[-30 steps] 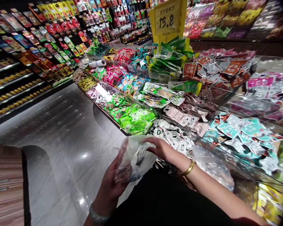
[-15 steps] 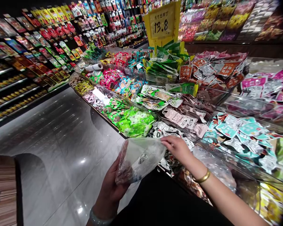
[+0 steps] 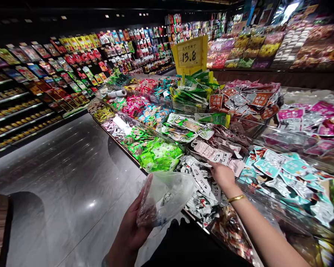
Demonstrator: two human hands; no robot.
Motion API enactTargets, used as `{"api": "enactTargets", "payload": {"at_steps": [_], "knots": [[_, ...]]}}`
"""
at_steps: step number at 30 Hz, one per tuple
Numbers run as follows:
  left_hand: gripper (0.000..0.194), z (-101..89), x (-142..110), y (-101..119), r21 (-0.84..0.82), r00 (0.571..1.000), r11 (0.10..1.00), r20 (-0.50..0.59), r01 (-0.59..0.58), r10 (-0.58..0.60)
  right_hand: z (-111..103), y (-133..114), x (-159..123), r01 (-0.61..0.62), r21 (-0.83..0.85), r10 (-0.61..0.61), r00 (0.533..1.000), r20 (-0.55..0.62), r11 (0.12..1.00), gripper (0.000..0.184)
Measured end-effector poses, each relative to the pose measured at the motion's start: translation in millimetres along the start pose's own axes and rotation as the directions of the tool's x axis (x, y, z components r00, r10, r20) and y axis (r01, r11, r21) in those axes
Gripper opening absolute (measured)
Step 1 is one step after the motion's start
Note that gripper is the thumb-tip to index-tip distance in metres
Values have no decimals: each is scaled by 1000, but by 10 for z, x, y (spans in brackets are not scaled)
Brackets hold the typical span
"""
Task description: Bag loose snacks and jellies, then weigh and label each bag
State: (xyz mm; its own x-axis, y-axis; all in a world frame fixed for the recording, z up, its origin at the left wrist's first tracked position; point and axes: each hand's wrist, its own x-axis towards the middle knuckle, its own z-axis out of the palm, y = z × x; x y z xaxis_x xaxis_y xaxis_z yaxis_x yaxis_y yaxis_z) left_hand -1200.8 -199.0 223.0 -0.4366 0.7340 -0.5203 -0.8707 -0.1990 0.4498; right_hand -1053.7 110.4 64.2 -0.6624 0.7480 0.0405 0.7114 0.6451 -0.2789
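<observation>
My left hand point(image 3: 134, 218) grips a clear plastic bag point(image 3: 174, 191) from its left side. Inside the bag a few packets show through, one of them white with dark print. My right hand point(image 3: 225, 178), a gold bangle on its wrist, reaches over a bin of white and black snack packets point(image 3: 202, 202). Its fingertips are pinched at the end of a white packet point(image 3: 202, 163), beside the divider to the brownish-pink packets point(image 3: 210, 150). Part of that grip is hidden by the fingers.
Bright green packets point(image 3: 160, 154) lie left of the white ones, turquoise packets point(image 3: 282, 165) to the right. Clear dividers separate the bins. A yellow price sign point(image 3: 189, 55) rises behind. Rolls of bags point(image 3: 121, 125) lie on the goods. Grey floor point(image 3: 80, 178) stretches along the left.
My right hand has let go of the bag's edge and moved forward to the white packets. The left hand still holds the bag, slightly lower in view. The view has tilted up.
</observation>
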Motion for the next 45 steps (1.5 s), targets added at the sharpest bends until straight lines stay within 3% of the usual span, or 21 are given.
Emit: {"api": "enactTargets", "payload": {"at_steps": [2,4,7,9,10,13,15,18,23,25,28,31,34,35,37,40,42,45], "knots": [[61,24,8,-13,11,1000,1000,-8,-1,1,-59,81,-32,-41,155,57,993,-102,987,42],[58,53,22,-29,15,1000,1000,-16,-4,5,-148,122,-89,-24,450,134,968,-214,893,41],[54,95,46,-53,14,1000,1000,-12,-2,2,-336,-17,-235,117,852,203,946,-252,511,37],[53,116,62,-67,21,1000,1000,-3,16,-16,-472,-256,-371,152,950,123,974,-191,273,35],[53,125,68,-74,22,1000,1000,5,22,-22,-531,-402,-443,146,968,36,987,-156,204,32],[53,145,72,-99,28,997,999,61,45,-46,-628,-827,-628,117,986,-209,974,-90,120,27],[53,146,62,-115,38,992,998,106,58,-61,-616,-1018,-702,105,988,-295,953,-69,110,26],[53,117,37,-124,54,991,996,113,66,-72,-537,-1111,-749,153,972,-397,915,-70,180,30],[54,56,-3,-84,72,996,996,53,61,-65,-477,-1025,-769,397,722,-566,824,-9,567,53],[53,52,-18,-65,77,999,996,27,40,-42,-495,-1015,-783,450,619,-577,817,8,644,57],[48,46,-33,-43,72,1000,997,11,16,-17,-528,-1033,-806,463,571,-561,828,-4,678,42],[44,24,-34,-27,68,999,998,39,14,-17,-519,-984,-807,452,623,-530,845,-69,639,29],[45,-2,-38,-5,59,998,998,63,-1,-3,-430,-765,-734,392,714,-360,910,-207,580,29],[46,-10,-42,6,61,998,998,68,-8,3,-382,-659,-688,356,712,-272,933,-234,606,28],[47,-22,-55,32,71,997,997,80,-19,14,-261,-435,-571,248,621,-133,965,-226,744,24],[47,-34,-74,77,78,997,996,71,-40,35,-48,-182,-390,122,342,-101,992,-79,932,34],[48,-38,-82,103,77,997,995,56,-58,54,81,-115,-301,108,213,-117,993,27,971,48],[50,-45,-89,128,84,996,993,40,-78,75,204,-118,-224,101,151,-113,991,74,983,52]]}}
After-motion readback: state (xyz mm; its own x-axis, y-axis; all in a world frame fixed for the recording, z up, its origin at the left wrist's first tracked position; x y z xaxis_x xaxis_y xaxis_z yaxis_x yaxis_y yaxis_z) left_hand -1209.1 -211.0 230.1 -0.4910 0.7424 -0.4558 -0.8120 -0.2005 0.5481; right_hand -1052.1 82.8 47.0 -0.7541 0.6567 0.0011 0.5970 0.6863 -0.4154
